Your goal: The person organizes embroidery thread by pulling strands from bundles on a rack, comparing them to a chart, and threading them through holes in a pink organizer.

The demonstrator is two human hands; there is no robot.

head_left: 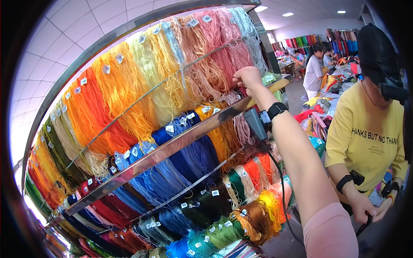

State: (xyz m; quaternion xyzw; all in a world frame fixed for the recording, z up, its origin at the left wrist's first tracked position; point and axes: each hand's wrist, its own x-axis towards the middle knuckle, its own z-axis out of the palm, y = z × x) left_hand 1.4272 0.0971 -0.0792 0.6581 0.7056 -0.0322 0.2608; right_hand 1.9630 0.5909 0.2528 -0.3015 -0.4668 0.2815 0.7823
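Note:
My right hand (249, 79) reaches up to the right end of a rack hung with skeins of thread. Its fingers are curled together in front of the pink thread skeins (221, 47), and what they hold, if anything, is too small to make out. Just below the fingers is a metal rail (185, 148) that slants across the rack. A black watch (276, 110) is on my right wrist, and a dark grey device (255, 124) with a cable sits beside it. Pale blue skeins (249, 36) hang just above the hand. My left hand does not show.
Orange skeins (118, 81), blue skeins (189, 148) and many others with white tags fill the tiers. Wound bundles (226, 233) lie low down. A person in a yellow shirt (363, 129) stands close on the right. Other people work at a heaped table (333, 96) behind.

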